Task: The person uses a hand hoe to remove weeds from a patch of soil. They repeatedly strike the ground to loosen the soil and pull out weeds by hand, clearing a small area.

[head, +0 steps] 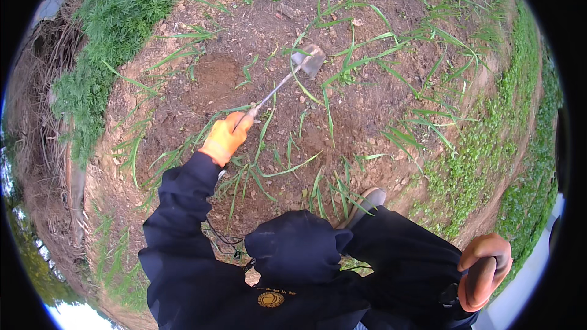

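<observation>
My left hand (227,137), in an orange work glove, grips the handle of a small hand hoe (277,87). The hoe's thin shaft runs up and to the right to a flat metal blade (309,60), slightly blurred. That blade is at the soil among long green leaves (351,62); whether it touches the ground I cannot tell. At the lower right my right hand (486,270), also gloved in orange, is beside my dark trouser leg (403,247). Its fingers are curled in, and nothing shows in them.
Tufts of long-leaved plants (247,169) grow across the brown soil (215,82). Bushy weeds (124,23) and dry stalks (50,114) line the left. Low green growth (477,160) covers the right side. My shoe (367,204) rests near some leaves. A dark cable (222,236) hangs by my jacket.
</observation>
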Demonstrator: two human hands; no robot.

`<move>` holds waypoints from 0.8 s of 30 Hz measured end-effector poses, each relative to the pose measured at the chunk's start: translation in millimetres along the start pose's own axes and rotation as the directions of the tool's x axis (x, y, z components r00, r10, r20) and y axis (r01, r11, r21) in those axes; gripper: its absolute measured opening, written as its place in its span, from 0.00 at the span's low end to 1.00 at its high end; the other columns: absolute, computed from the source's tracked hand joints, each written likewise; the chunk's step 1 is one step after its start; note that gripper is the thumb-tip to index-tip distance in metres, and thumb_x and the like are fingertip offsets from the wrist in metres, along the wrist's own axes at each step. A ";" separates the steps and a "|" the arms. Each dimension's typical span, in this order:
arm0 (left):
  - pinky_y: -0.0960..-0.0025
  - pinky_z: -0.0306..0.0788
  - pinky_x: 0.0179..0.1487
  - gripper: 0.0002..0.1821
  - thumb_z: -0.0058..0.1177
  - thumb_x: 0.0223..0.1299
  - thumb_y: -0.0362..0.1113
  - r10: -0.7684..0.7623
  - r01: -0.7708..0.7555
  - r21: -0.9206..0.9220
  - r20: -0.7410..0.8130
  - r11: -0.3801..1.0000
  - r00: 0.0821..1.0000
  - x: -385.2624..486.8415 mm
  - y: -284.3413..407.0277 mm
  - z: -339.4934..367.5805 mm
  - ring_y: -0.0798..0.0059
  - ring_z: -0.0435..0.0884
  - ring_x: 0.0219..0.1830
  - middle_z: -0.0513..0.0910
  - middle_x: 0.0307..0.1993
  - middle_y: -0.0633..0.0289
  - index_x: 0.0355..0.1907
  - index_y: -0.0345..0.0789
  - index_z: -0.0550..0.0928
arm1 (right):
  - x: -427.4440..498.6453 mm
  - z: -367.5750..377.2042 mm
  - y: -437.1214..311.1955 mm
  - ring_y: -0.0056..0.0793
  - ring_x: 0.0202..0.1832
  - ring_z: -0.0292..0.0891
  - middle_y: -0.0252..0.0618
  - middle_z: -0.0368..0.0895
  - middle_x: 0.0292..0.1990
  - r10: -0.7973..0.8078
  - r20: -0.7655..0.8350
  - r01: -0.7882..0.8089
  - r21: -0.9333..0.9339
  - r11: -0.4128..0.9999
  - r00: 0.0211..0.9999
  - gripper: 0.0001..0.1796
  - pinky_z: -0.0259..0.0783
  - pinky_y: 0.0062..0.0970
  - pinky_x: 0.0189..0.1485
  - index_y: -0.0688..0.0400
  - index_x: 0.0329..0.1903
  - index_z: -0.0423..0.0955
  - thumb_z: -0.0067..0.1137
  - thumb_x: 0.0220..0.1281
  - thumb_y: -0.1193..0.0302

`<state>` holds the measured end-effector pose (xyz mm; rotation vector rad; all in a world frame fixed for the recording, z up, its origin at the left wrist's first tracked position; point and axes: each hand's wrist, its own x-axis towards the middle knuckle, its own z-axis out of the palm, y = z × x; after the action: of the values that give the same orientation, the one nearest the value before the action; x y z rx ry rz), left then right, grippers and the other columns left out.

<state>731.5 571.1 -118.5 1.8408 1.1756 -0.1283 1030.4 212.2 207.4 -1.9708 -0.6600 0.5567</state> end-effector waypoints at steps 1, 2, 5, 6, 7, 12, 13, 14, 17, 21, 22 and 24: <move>0.49 0.75 0.44 0.21 0.54 0.75 0.53 0.028 -0.029 -0.039 -0.025 0.999 0.999 8.7 5.7 3.0 0.38 0.84 0.40 0.84 0.32 0.40 0.49 0.36 0.84 | -0.4 1.0 -0.5 0.23 0.18 0.66 0.37 0.72 0.20 0.001 -0.001 -0.001 -0.010 1.000 1.000 0.09 0.60 0.22 0.24 0.59 0.36 0.73 0.43 0.72 0.74; 0.49 0.75 0.45 0.21 0.54 0.75 0.53 0.014 -0.014 -0.014 -0.005 1.000 1.000 11.1 7.3 4.6 0.37 0.84 0.41 0.84 0.33 0.39 0.50 0.36 0.84 | -0.4 1.3 -0.2 0.23 0.18 0.66 0.37 0.72 0.20 0.003 -0.003 -0.003 -0.019 1.000 1.000 0.09 0.60 0.22 0.24 0.60 0.35 0.73 0.42 0.71 0.75; 0.47 0.75 0.45 0.21 0.53 0.76 0.54 0.004 -0.003 0.078 -0.014 0.997 1.000 2.3 -4.0 11.0 0.36 0.84 0.41 0.84 0.33 0.39 0.49 0.37 0.84 | -0.8 -0.9 1.6 0.23 0.18 0.66 0.38 0.73 0.20 -0.012 -0.003 0.013 0.026 1.000 1.000 0.09 0.60 0.22 0.24 0.60 0.35 0.73 0.42 0.70 0.76; 0.46 0.75 0.44 0.20 0.53 0.76 0.53 0.003 -0.001 0.092 -0.026 0.996 1.000 -8.2 -14.1 10.4 0.35 0.84 0.41 0.84 0.32 0.39 0.48 0.37 0.84 | -0.7 -2.8 2.3 0.23 0.18 0.66 0.38 0.73 0.20 -0.002 -0.017 0.002 0.021 1.000 1.000 0.09 0.60 0.22 0.24 0.60 0.35 0.73 0.42 0.70 0.76; 0.45 0.75 0.43 0.19 0.53 0.76 0.53 -0.046 0.049 0.107 -0.033 0.993 0.998 -19.0 -25.6 10.3 0.35 0.84 0.41 0.84 0.32 0.40 0.47 0.38 0.84 | -0.7 -4.9 3.2 0.23 0.18 0.66 0.38 0.73 0.20 0.010 -0.029 -0.009 0.016 1.000 1.000 0.09 0.60 0.22 0.24 0.60 0.35 0.73 0.42 0.70 0.76; 0.47 0.77 0.43 0.17 0.56 0.74 0.51 -0.138 0.144 0.112 -0.057 0.983 0.989 -58.8 -69.9 10.1 0.37 0.85 0.43 0.86 0.34 0.41 0.48 0.39 0.85 | -1.9 -14.2 7.7 0.23 0.19 0.66 0.37 0.73 0.20 0.047 -0.064 -0.048 -0.022 0.999 0.997 0.09 0.60 0.22 0.24 0.59 0.36 0.73 0.42 0.70 0.76; 0.48 0.77 0.44 0.17 0.56 0.74 0.51 -0.142 0.150 0.108 -0.079 0.983 0.987 -66.3 -72.7 8.9 0.38 0.86 0.43 0.86 0.35 0.41 0.49 0.39 0.85 | -1.8 -14.7 8.7 0.23 0.19 0.66 0.37 0.73 0.20 0.041 -0.068 -0.042 -0.006 0.999 0.997 0.09 0.59 0.22 0.24 0.59 0.36 0.73 0.42 0.70 0.76; 0.50 0.78 0.44 0.18 0.57 0.73 0.51 -0.154 0.161 0.083 -0.079 0.983 0.985 -70.3 -72.8 7.7 0.39 0.86 0.43 0.86 0.36 0.41 0.51 0.39 0.85 | -1.9 -14.8 10.0 0.23 0.19 0.66 0.37 0.73 0.20 0.035 -0.067 -0.034 0.014 0.999 0.997 0.09 0.59 0.22 0.24 0.59 0.36 0.73 0.42 0.70 0.76; 0.51 0.78 0.45 0.18 0.57 0.74 0.51 -0.154 0.159 0.038 -0.103 0.987 0.983 -71.9 -54.9 5.1 0.41 0.87 0.43 0.87 0.36 0.42 0.51 0.38 0.86 | -1.6 -15.2 10.2 0.22 0.19 0.65 0.37 0.73 0.19 0.020 -0.060 -0.021 -0.032 0.999 0.998 0.09 0.59 0.22 0.24 0.58 0.36 0.73 0.42 0.69 0.76; 0.51 0.75 0.41 0.18 0.56 0.75 0.50 -0.158 0.158 -0.047 -0.007 0.986 0.987 -18.2 -2.7 11.6 0.43 0.86 0.36 0.84 0.31 0.44 0.46 0.35 0.84 | 1.4 -15.6 8.8 0.22 0.19 0.65 0.36 0.74 0.19 -0.010 0.010 0.011 -0.040 0.999 1.000 0.08 0.60 0.23 0.24 0.57 0.36 0.73 0.43 0.69 0.76; 0.51 0.74 0.40 0.19 0.55 0.75 0.50 -0.054 0.053 -0.029 -0.037 0.998 0.998 -3.3 11.7 15.2 0.43 0.85 0.35 0.84 0.30 0.44 0.45 0.34 0.84 | 1.7 -15.2 8.4 0.22 0.19 0.65 0.36 0.74 0.18 -0.023 0.026 0.024 -0.049 0.998 0.999 0.08 0.60 0.23 0.24 0.57 0.36 0.73 0.43 0.69 0.76; 0.52 0.74 0.40 0.20 0.54 0.76 0.51 0.018 -0.019 -0.050 -0.039 0.999 0.999 25.2 35.7 24.0 0.44 0.83 0.34 0.83 0.30 0.43 0.43 0.33 0.83 | 1.3 -14.3 8.0 0.22 0.19 0.66 0.35 0.74 0.18 -0.038 0.045 0.041 -0.056 0.998 0.998 0.08 0.60 0.23 0.24 0.57 0.36 0.73 0.44 0.69 0.76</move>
<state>780.9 565.8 -122.5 1.8164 1.1775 -0.0526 1042.0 200.6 206.5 -1.9992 -0.7484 0.5638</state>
